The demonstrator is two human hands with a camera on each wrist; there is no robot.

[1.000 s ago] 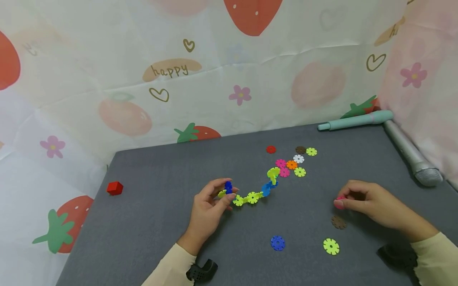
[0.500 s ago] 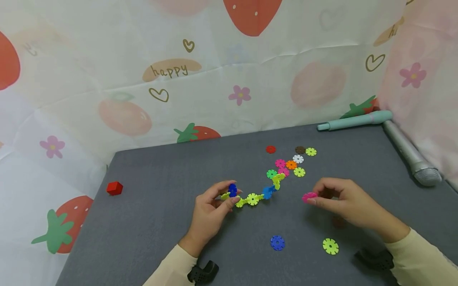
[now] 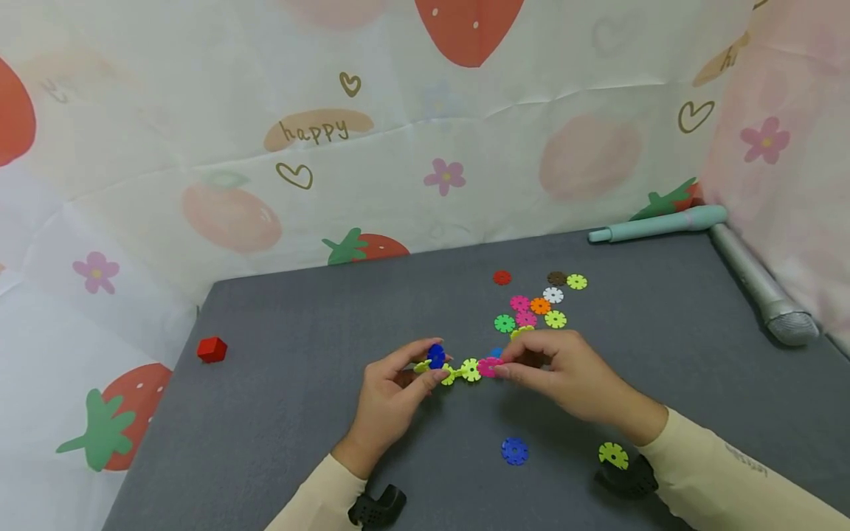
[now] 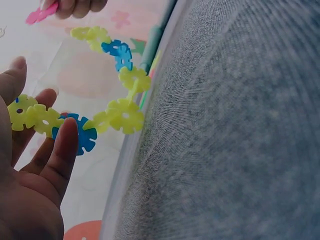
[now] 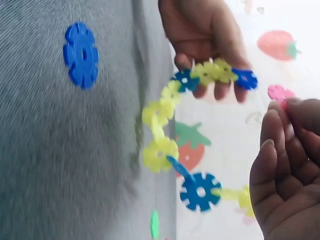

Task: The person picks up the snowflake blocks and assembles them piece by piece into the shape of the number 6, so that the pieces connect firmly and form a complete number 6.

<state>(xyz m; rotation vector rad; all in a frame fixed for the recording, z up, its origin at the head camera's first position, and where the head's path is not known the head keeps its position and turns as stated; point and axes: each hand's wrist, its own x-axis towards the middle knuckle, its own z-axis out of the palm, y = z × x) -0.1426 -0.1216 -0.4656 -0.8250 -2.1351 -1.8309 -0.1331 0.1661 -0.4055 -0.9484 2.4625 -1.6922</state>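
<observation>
My left hand (image 3: 388, 402) holds one end of a chain of slotted snowflake discs (image 3: 470, 369), yellow-green and blue, pinched between thumb and fingers. A dark blue disc (image 3: 436, 356) stands up at that end. The left wrist view shows the chain (image 4: 125, 116) hanging in a curve from the fingers. My right hand (image 3: 571, 376) pinches a pink snowflake disc (image 3: 490, 367) by its edge. In the head view this disc overlaps the chain's middle, while in the right wrist view the pink disc (image 5: 281, 93) is apart from the dark blue end disc (image 5: 245, 79). My right hand hides the chain's far part.
A loose blue disc (image 3: 514, 451) and a yellow-green disc (image 3: 613, 455) lie near the front. Behind the hands are several flat discs, including an orange one (image 3: 541, 306) and a green one (image 3: 505, 323). A red cube (image 3: 212, 349) sits left; a silver microphone (image 3: 764, 287) lies right.
My right hand has carried the pink disc leftward across the table to near the chain. My left hand has shifted slightly right with the chain, whose far end swung and uncovered the green disc.
</observation>
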